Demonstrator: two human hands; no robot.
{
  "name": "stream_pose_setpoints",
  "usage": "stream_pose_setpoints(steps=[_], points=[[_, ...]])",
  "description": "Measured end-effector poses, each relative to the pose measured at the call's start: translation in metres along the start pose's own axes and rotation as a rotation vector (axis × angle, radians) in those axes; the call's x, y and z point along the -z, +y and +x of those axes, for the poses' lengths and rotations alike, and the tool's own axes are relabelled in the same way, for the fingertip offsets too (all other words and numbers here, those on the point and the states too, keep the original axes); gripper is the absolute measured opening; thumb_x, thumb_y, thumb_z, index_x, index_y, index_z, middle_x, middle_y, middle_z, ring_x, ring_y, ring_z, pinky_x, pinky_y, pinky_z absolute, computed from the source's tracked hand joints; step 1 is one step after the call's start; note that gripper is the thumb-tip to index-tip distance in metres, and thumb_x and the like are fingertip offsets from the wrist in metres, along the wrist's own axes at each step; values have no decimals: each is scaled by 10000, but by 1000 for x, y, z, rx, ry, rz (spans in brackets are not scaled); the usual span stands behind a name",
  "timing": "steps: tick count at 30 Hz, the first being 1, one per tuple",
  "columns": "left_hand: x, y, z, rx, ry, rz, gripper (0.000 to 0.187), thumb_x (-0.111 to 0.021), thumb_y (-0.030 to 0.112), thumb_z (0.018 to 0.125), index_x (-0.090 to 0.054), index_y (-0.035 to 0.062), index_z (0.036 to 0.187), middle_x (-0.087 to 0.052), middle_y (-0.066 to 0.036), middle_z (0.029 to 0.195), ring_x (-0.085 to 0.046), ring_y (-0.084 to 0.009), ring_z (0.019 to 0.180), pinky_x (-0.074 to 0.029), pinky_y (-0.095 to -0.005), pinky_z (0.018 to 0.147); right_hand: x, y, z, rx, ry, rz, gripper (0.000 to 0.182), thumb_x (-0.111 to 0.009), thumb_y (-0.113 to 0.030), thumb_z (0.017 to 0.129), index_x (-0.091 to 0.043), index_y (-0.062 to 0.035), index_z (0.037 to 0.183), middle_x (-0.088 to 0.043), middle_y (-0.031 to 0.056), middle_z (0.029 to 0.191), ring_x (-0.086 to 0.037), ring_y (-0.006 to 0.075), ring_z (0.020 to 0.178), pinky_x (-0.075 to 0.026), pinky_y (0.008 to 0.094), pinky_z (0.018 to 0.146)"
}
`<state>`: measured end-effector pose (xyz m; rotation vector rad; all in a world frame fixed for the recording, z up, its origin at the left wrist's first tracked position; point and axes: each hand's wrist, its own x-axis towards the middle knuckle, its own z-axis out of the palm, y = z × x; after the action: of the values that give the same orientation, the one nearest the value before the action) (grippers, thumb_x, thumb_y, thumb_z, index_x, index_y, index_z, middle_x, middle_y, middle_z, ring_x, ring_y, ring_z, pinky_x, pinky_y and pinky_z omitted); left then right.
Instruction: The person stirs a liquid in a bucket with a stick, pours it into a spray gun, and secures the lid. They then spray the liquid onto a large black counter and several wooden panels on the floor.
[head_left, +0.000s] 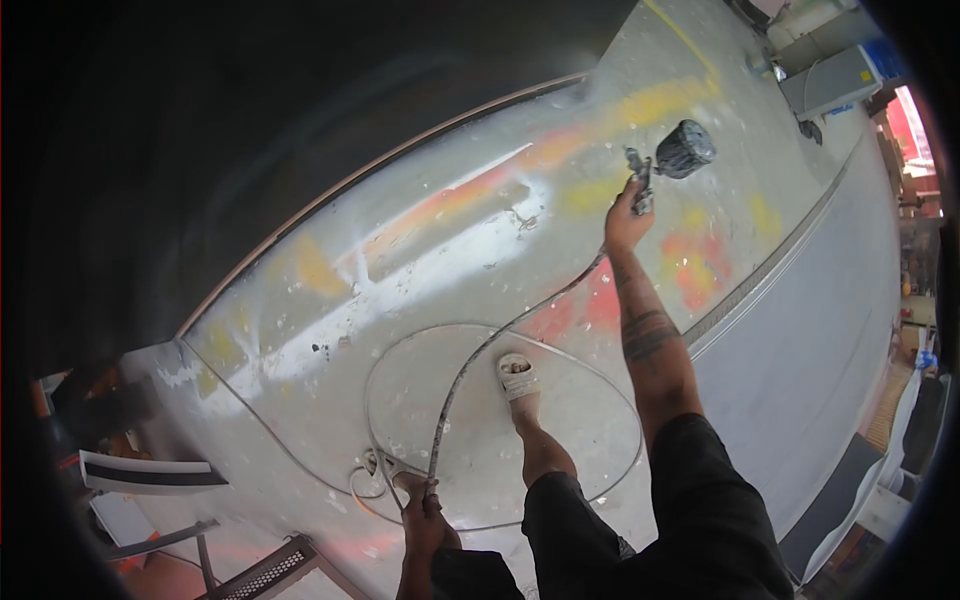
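Observation:
My right hand (627, 222) is wrapped round the handle of a paint spray gun (641, 172), held out at arm's length. Its dark, paint-smeared cup (686, 149) sticks out to the right of the gun body. From below that hand a dark air hose (468, 361) curves down to my left hand (424, 517), which is closed around it low in the view. Beyond my hands, a large dark panel (330, 110) fills the upper left, its lower edge running along the floor.
Hose loops (640, 430) lie on the paint-stained concrete floor (450, 400) around my sandalled feet. A long grey panel (800, 300) borders the right side. A grey box (832, 84) stands at the upper right, and a perforated metal piece (265, 572) sits at the lower left.

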<state>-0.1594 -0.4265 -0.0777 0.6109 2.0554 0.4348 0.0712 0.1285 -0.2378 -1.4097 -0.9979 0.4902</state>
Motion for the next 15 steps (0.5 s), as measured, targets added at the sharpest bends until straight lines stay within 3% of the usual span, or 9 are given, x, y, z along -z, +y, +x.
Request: stream_pose_setpoints(steps=[4,6,11,13,15], points=[[-33,32,14,-11,-63,-29,279,-500,49,957,-617,49,1211,-636,-120,790,-626,-205,731,-503,-329,718,23,19,72,21,102,-67,299,-590,-278,987,-676,1,923,-589,-7,645,-535,89,632,-408,281,577],[-45,45,21,-24,-63,-21,281,-499,49,957,-619,53,1211,-625,-112,772,-613,-194,712,-496,-327,698,29,18,92,-26,61,-190,349,-580,-281,994,-661,57,1034,-710,101,799,-631,150,749,-473,311,698],[-52,64,41,-21,-111,-12,312,-520,67,966,-569,71,1275,-617,-121,810,-606,-234,733,-499,-375,718,13,36,119,6,52,-79,348,-577,-298,994,-673,36,997,-684,73,733,-609,148,714,-459,324,674],[-51,59,44,-1,-120,22,314,-517,68,969,-561,71,1280,-619,-127,819,-604,-235,735,-497,-382,715,9,55,118,-138,8,-116,354,-590,-305,989,-669,39,978,-648,57,697,-577,133,684,-447,320,637],[-52,56,46,10,-102,22,309,-515,67,969,-566,69,1274,-621,-127,814,-607,-237,734,-497,-381,709,-1,70,107,-75,14,-47,353,-608,-312,981,-666,35,950,-617,39,676,-535,118,644,-424,306,596]])
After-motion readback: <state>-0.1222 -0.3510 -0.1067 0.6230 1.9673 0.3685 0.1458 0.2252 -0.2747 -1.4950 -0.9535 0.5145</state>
